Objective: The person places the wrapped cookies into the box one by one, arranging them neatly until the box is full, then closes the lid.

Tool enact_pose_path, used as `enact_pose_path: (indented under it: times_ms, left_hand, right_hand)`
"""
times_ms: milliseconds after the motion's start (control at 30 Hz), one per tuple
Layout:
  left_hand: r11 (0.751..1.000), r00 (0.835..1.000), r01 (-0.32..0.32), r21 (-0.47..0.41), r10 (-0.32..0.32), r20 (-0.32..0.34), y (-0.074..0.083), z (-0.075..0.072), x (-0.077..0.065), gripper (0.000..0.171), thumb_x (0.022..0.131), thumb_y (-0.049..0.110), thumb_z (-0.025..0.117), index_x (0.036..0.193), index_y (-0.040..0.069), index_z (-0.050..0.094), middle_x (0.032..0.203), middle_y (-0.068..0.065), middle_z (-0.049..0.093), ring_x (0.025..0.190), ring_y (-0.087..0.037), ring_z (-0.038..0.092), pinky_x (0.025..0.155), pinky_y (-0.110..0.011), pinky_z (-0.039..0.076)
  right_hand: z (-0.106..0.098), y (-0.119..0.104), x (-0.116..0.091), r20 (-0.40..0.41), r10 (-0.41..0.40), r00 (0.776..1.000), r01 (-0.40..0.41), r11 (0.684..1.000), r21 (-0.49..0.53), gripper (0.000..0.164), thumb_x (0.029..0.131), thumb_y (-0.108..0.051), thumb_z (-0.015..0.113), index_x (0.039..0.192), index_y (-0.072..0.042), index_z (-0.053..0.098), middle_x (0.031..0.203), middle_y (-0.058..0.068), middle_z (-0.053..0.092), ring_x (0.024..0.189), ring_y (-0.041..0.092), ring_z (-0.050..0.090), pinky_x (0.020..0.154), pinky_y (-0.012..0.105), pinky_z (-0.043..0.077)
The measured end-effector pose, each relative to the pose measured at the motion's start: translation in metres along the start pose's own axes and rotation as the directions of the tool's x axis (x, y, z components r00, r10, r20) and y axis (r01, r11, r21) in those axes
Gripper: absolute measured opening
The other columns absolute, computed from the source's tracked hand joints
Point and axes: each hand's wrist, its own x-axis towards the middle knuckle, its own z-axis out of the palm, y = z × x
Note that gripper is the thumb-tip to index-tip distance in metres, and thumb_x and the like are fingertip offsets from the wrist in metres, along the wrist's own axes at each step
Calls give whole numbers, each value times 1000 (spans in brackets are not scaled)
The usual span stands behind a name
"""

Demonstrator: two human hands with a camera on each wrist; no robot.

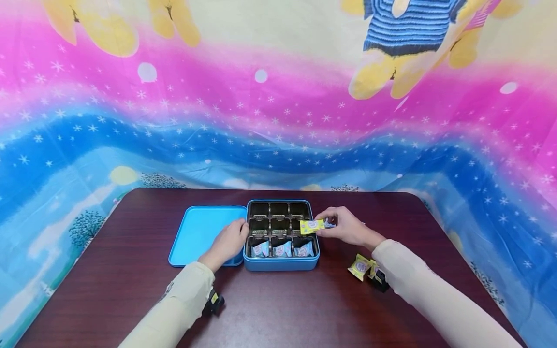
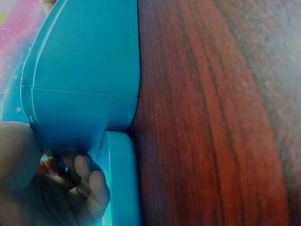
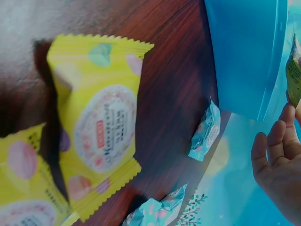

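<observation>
A blue box (image 1: 280, 264) holds a dark tray with three rows of compartments. Three light-blue wrapped macaron packets (image 1: 282, 249) lie in the front row. My right hand (image 1: 345, 228) pinches a yellow macaron packet (image 1: 311, 226) by its right end, above the right side of the middle row. In the right wrist view, only the edge of this packet (image 3: 294, 77) shows beside the fingertips. My left hand (image 1: 229, 240) grips the box's left rim; the left wrist view shows curled fingers (image 2: 96, 190) against the side wall, the far contact partly hidden.
A blue lid (image 1: 200, 234) lies left of the box. Two yellow packets (image 1: 359, 267) lie on the table (image 1: 278, 309) near the right forearm. Light-blue packets (image 3: 207, 132) lie beyond them, mostly hidden by the right hand in the head view. A patterned cloth (image 1: 278, 121) hangs behind.
</observation>
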Motion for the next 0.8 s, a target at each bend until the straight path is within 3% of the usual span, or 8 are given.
enact_pose_path:
  times_ms: [533, 800]
  left_hand:
    - [1000, 1000, 3, -4, -3, -2, 0, 1, 0, 30, 108, 27, 40, 84, 13, 51, 70, -5, 47, 59, -19, 46, 57, -33, 36]
    - [1000, 1000, -4, 2, 4, -9, 0, 0, 0, 31, 108, 27, 39, 83, 13, 51, 70, -5, 47, 60, -19, 46, 58, -33, 36]
  right_hand:
    - [7, -2, 13, 27, 57, 998, -56, 998, -41, 29, 86, -19, 80, 113, -9, 74, 112, 9, 69, 93, 31, 56, 77, 33, 47]
    - [10, -8, 15, 42, 49, 998, -46, 997, -56, 30, 87, -21, 78, 114, -9, 73, 114, 10, 68, 83, 21, 50, 72, 33, 45]
